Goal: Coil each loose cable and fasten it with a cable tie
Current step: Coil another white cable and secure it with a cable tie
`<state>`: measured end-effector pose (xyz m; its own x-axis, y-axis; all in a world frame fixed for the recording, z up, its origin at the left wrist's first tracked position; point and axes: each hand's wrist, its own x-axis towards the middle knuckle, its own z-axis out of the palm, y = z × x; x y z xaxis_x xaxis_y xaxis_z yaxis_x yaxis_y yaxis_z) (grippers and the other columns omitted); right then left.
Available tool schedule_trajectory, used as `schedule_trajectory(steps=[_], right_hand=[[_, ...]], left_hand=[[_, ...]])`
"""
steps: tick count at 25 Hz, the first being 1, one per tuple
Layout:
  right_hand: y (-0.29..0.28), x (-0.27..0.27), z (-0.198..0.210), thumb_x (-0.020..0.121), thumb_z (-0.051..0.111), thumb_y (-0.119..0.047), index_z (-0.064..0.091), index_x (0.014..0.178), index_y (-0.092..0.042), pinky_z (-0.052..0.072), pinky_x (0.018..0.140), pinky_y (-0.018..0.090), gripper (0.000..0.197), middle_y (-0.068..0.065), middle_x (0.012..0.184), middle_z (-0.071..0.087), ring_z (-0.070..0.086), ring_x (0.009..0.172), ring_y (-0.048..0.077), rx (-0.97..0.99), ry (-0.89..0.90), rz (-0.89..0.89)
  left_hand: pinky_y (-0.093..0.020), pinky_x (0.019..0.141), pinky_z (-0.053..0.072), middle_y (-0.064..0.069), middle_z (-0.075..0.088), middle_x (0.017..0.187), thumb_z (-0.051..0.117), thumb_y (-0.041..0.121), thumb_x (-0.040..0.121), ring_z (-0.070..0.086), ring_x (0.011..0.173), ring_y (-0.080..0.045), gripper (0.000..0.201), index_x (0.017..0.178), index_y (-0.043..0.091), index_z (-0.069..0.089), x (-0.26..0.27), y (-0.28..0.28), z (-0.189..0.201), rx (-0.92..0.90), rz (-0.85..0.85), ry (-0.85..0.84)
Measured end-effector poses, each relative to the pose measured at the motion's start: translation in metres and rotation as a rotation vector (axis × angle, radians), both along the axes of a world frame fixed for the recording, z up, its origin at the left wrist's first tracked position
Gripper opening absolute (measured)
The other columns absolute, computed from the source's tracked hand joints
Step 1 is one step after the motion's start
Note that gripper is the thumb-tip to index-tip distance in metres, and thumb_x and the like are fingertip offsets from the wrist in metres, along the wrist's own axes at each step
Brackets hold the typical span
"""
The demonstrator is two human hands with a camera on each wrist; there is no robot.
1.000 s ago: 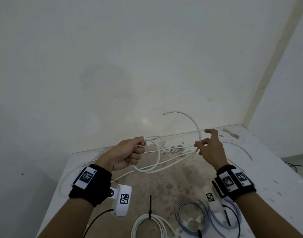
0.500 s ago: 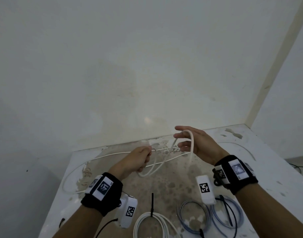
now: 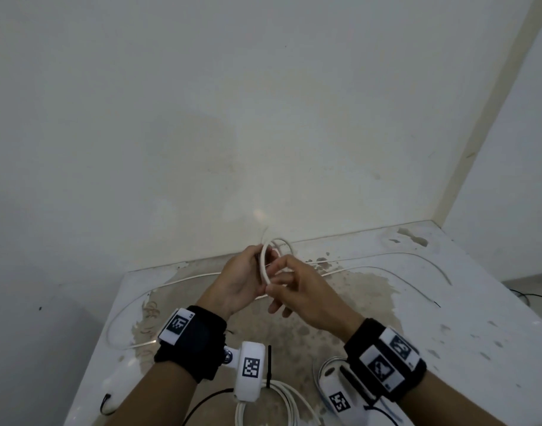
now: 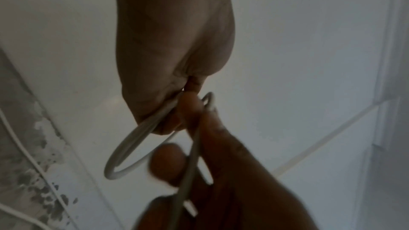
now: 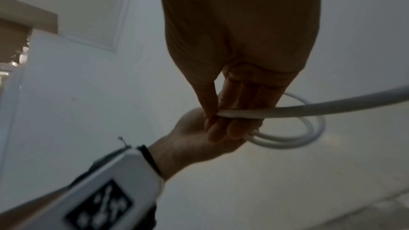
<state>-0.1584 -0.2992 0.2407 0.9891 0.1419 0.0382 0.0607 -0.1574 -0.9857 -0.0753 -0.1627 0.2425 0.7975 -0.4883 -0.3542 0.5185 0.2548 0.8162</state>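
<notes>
While my left hand [image 3: 237, 279] curled round the small loops of the thin white round cable [image 3: 264, 265], holding them above the stained white table [image 3: 466, 305], my right hand [image 3: 300, 298] pinched the next stretch of it between thumb and fingertips, laying it against the loops. From my right wrist I saw two loops hanging below my left fingers [image 5: 223, 128], and the strand I pinched ran off to the right. The rest of that cable trailed loose across the table, off to the left and along the far edge. Near me lay a coiled white cable bundle [image 3: 282, 404] with a black plastic cable tie [image 3: 269, 368] standing across it, and a second, bluish coil mostly hidden under my right wrist. I judged that the springy loops could pop open if my left grip eased while taking the new turn, since nothing bound them. The trailing length might also snag on the table edge or drag against another cable lying there, tugging the coil out of shape. I saw no spare tie within reach; fetching one single-handed could let the coil unwind.
</notes>
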Motion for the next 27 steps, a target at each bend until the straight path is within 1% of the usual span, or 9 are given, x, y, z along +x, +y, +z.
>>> schedule_trajectory(steps=[4, 6, 8, 10, 15, 17, 20, 24, 27], right_hand=[[-0.002, -0.004, -0.029, 0.097, 0.062, -0.012, 0.058, 0.103, -0.018, 0.057, 0.073, 0.031, 0.01, 0.006, 0.092, 0.077, 0.071, 0.077, 0.018, -0.101, -0.05, 0.026], [-0.013, -0.006, -0.046, 0.097, 0.062, -0.019, 0.064, 0.106, -0.021, 0.055, 0.083, 0.036, 0.01, -0.002, 0.096, 0.074, 0.068, 0.087, 0.016, -0.364, -0.203, -0.029], [-0.024, -0.009, -0.066, 0.094, 0.064, -0.028, 0.068, 0.105, -0.029, 0.048, 0.078, 0.037, 0.012, -0.006, 0.096, 0.063, 0.059, 0.089, 0.017, -0.804, -0.419, -0.122], [-0.031, -0.014, -0.078, 0.091, 0.067, -0.032, 0.068, 0.099, -0.033, 0.038, 0.067, 0.031, 0.008, -0.008, 0.086, 0.049, 0.051, 0.077, 0.015, -0.966, -0.481, -0.273], [-0.031, -0.018, -0.066, 0.097, 0.06, -0.019, 0.063, 0.088, -0.029, 0.044, 0.064, 0.018, 0.014, -0.008, 0.085, 0.059, 0.058, 0.068, 0.006, -0.316, -0.185, -0.408], [-0.028, -0.017, -0.056, 0.097, 0.061, -0.016, 0.06, 0.099, -0.029, 0.045, 0.061, 0.018, 0.014, -0.006, 0.086, 0.062, 0.059, 0.07, 0.006, -0.26, -0.268, -0.508], [-0.022, -0.017, -0.051, 0.099, 0.053, -0.008, 0.044, 0.138, -0.031, 0.049, 0.059, 0.022, 0.047, -0.012, 0.098, 0.067, 0.064, 0.072, 0.008, -0.21, -0.319, -0.556], [-0.016, -0.014, -0.049, 0.106, 0.043, -0.016, 0.045, 0.145, -0.027, 0.055, 0.083, 0.022, 0.041, -0.007, 0.124, 0.065, 0.066, 0.102, 0.003, -0.101, -0.291, -0.569], [-0.013, -0.014, -0.047, 0.107, 0.041, -0.017, 0.039, 0.145, -0.035, 0.052, 0.054, 0.022, 0.042, -0.008, 0.1, 0.07, 0.067, 0.059, 0.012, -0.005, -0.279, -0.511]], left_hand=[[-0.022, 0.045, 0.037, 0.007, 0.035, 0.055, 0.035, 0.021, 0.097, 0.037, 0.043, -0.008, 0.027, 0.086, 0.012, 0.057, 0.003, 0.002, 0.008, -0.19, 0.022, 0.1], [-0.02, 0.039, 0.029, 0.008, 0.028, 0.05, 0.031, 0.021, 0.096, 0.027, 0.036, -0.006, 0.029, 0.085, 0.012, 0.056, 0.005, 0.006, 0.008, -0.165, 0.021, 0.073], [-0.019, 0.038, 0.021, 0.009, 0.024, 0.047, 0.032, 0.024, 0.097, 0.021, 0.033, -0.004, 0.03, 0.078, 0.014, 0.052, 0.004, 0.01, 0.009, -0.133, 0.018, 0.045], [-0.02, 0.037, 0.015, 0.009, 0.023, 0.045, 0.035, 0.029, 0.1, 0.018, 0.031, -0.004, 0.034, 0.07, 0.017, 0.046, 0.003, 0.01, 0.009, -0.103, 0.036, 0.027], [-0.017, 0.033, 0.013, 0.008, 0.019, 0.051, 0.037, 0.034, 0.103, 0.014, 0.034, -0.004, 0.035, 0.071, 0.019, 0.038, -0.006, -0.001, 0.006, 0.017, 0.052, -0.008], [-0.016, 0.032, 0.013, 0.007, 0.018, 0.053, 0.039, 0.036, 0.104, 0.013, 0.036, -0.004, 0.032, 0.078, 0.017, 0.042, -0.015, -0.007, 0.005, 0.058, 0.03, -0.019], [-0.015, 0.034, 0.013, 0.006, 0.017, 0.057, 0.041, 0.036, 0.103, 0.013, 0.039, -0.004, 0.026, 0.09, 0.014, 0.047, -0.026, -0.016, 0.006, 0.089, 0.002, -0.078], [-0.015, 0.035, 0.014, 0.007, 0.015, 0.056, 0.04, 0.039, 0.103, 0.014, 0.037, -0.003, 0.03, 0.091, 0.013, 0.049, -0.032, -0.021, 0.006, -0.037, 0.035, -0.016], [-0.019, 0.039, 0.022, 0.003, 0.015, 0.062, 0.035, 0.04, 0.105, 0.019, 0.041, -0.007, 0.038, 0.09, 0.011, 0.054, -0.034, -0.018, 0.002, 0.131, 0.0, -0.162]])
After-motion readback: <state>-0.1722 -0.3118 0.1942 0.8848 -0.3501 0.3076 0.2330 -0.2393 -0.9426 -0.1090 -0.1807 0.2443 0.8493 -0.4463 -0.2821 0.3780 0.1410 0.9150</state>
